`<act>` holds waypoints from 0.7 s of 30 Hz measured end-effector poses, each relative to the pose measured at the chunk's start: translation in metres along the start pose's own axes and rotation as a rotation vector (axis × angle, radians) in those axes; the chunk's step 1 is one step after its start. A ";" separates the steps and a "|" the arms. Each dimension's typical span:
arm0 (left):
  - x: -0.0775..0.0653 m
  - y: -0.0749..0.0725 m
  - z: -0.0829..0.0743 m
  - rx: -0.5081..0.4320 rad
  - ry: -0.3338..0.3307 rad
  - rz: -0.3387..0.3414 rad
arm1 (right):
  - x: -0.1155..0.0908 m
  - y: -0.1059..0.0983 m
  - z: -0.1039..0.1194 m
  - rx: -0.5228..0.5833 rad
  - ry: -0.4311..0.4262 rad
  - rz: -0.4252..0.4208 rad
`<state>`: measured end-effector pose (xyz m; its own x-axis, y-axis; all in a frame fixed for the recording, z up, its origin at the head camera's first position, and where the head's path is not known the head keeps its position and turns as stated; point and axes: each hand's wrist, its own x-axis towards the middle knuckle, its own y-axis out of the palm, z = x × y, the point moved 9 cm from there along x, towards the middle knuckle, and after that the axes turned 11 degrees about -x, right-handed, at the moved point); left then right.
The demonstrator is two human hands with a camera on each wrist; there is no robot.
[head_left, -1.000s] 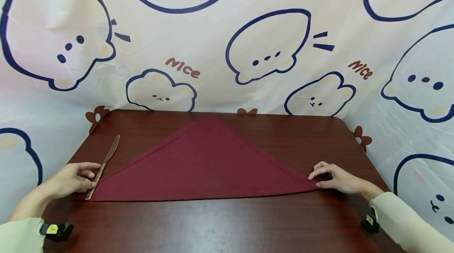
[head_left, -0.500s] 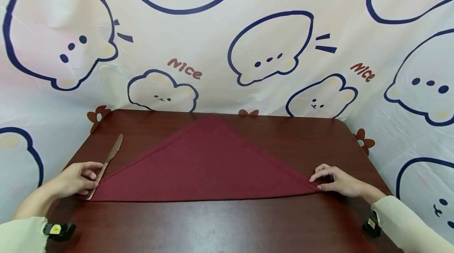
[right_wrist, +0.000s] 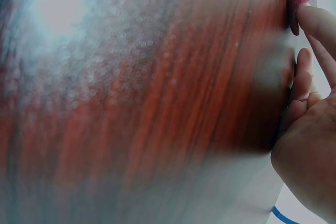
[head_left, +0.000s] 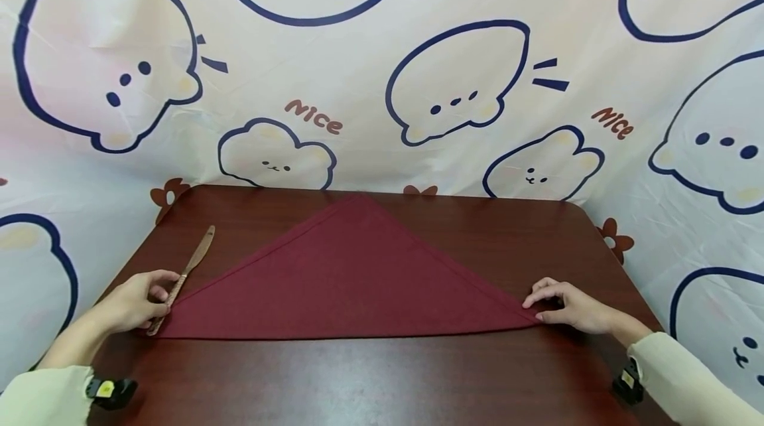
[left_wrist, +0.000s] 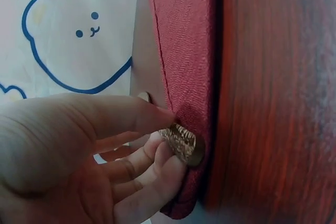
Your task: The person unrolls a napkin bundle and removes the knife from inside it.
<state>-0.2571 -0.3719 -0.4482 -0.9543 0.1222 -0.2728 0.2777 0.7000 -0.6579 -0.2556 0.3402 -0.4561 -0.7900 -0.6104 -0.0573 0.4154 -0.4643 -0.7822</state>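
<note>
A dark red cloth (head_left: pixel 352 280), folded into a triangle, lies flat with its point at the far side and its long edge toward me. In the head view my left hand (head_left: pixel 134 301) pinches the handle of a gold-coloured table knife (head_left: pixel 199 250) over the cloth's left corner. The knife lies at a slant, blade pointing away. In the left wrist view the patterned handle end (left_wrist: pixel 181 142) shows between thumb and fingers. My right hand (head_left: pixel 573 306) touches the cloth's right corner with thumb and forefinger, its fingers loosely bent. In the right wrist view the thumb meets the cloth's tip (right_wrist: pixel 300 3).
The dark brown wooden table (head_left: pixel 358 379) has rounded far corners. A pale curtain (head_left: pixel 358 81) printed with blue cartoon figures stands close behind it and along both sides. Black wrist cameras (head_left: pixel 111 391) sit below both cuffs.
My left hand and the knife have shifted slightly to the right. The whole head view has drifted a little too. My right hand keeps its place at the cloth's corner.
</note>
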 end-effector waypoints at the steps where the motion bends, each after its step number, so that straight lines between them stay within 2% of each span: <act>1: 0.000 0.000 0.001 -0.006 -0.002 0.000 | 0.000 0.000 0.001 0.001 -0.001 0.001; 8: -0.001 0.002 -0.001 -0.051 0.053 -0.003 | 0.000 0.000 0.003 0.001 -0.007 -0.003; 12: -0.002 0.003 -0.003 -0.042 0.081 0.001 | 0.000 0.000 0.004 -0.006 -0.013 -0.009; 18: -0.001 0.003 -0.005 0.036 0.065 -0.003 | 0.001 0.001 0.003 0.007 -0.016 -0.004; 21: -0.001 0.003 -0.004 0.018 0.058 0.018 | 0.001 0.001 0.003 0.009 -0.011 -0.001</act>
<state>-0.2555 -0.3672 -0.4466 -0.9538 0.1759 -0.2436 0.2963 0.6849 -0.6657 -0.2554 0.3373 -0.4551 -0.7856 -0.6168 -0.0496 0.4184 -0.4704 -0.7770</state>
